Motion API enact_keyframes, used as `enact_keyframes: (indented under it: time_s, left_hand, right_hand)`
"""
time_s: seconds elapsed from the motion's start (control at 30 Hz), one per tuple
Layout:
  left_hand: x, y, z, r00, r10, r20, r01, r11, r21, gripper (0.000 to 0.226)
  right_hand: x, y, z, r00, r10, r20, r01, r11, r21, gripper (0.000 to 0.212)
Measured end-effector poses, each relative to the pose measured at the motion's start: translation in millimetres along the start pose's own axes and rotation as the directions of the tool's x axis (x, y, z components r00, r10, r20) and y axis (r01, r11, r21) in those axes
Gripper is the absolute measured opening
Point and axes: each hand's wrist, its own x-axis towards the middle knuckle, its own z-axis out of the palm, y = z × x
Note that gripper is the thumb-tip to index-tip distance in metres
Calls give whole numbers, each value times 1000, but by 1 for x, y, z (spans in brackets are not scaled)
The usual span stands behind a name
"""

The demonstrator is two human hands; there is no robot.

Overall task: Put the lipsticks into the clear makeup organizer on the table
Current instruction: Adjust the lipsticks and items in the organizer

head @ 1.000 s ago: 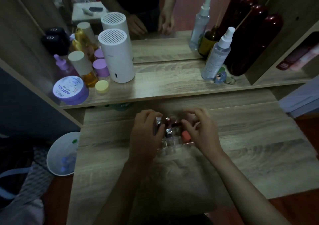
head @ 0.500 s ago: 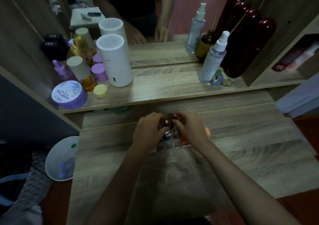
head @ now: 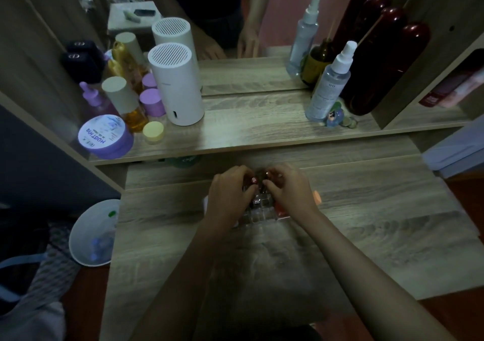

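At frame centre, your left hand and right hand curl over the organizer on the worktop, fingertips pinching lipsticks standing inside.

You've got 2 hands in view, left hand & right hand, both over 1 clear makeup organizer. Lipsticks: can't count exactly, hands cover most; approx. 2 show – 1 w/ a red round end and 1 orange-ish at the organizer's right side. On the shelf, not counting mirror reflections: 1 white cylinder, 1 spray bottle, 1 purple jar, 1 small yellow-lid pot, 1 amber bottle w/ beige cap, 1 purple dropper bottle, 1 lilac-capped pot, 2 dark red bottles. Below left, 1 white bin.
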Motion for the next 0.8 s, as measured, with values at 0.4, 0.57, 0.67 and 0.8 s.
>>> enact_keyframes:
  time_s: [0.4,0.57,0.67,0.8]
  left_hand:
    - [-3,-2,2,999,-45,9,46,997,-66,32]
    - [-20,-14,-4,998,-45,-37,39,987,-154,69]
    - [-41,-29,-8,986,-146,-80,126,969,-211,70]
    - [-62,-37,-8,976,-194,-96,168,960,-225,37]
  right_hand:
    - [-36,-18,-12,964,-143,-226,160,985,61,32]
    - [-52,-14,4,984,-174,-33,176,983,47,24]
    - [-53,-5,15,988,-131,82,130,991,15,33]
    - [-47,-1,21,991,-75,110,73,997,24,33]
